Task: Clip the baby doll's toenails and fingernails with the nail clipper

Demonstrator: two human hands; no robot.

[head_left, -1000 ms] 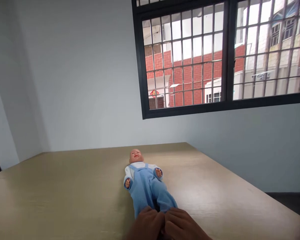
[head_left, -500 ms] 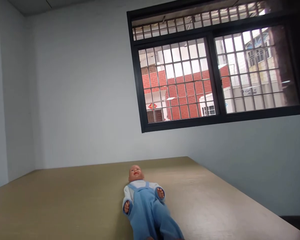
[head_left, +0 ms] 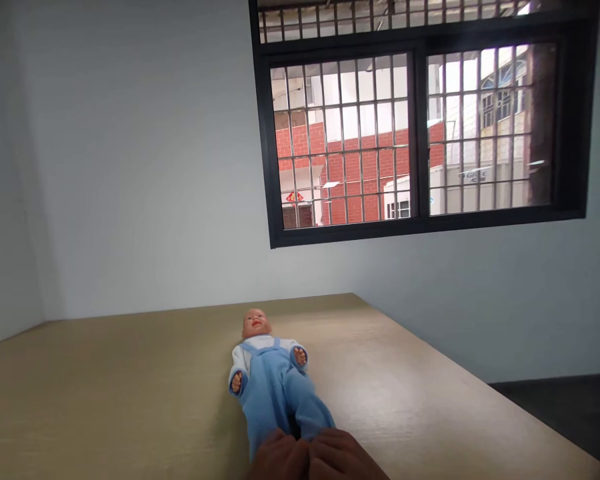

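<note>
Both hands, left (head_left: 279,459) and right (head_left: 343,457), cut off at the bottom edge, cover the doll's (head_left: 270,380) feet; finger grip cannot be told. Doll lies face-up mid-table (head_left: 105,387). Half a second ago the hands were out of view.

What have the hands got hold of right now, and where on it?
Both hands are on the doll at the foot ends of its blue trouser legs: left hand, right hand. Whether the fingers close around the feet cannot be told.

Head-worn single view, facing forward toward 12 o'clock along the tan wooden tabletop (head_left: 130,373), pitched high enough for the black-framed barred window (head_left: 415,127) at 1 o'clock; hands barely inside at 6 o'clock.
</note>
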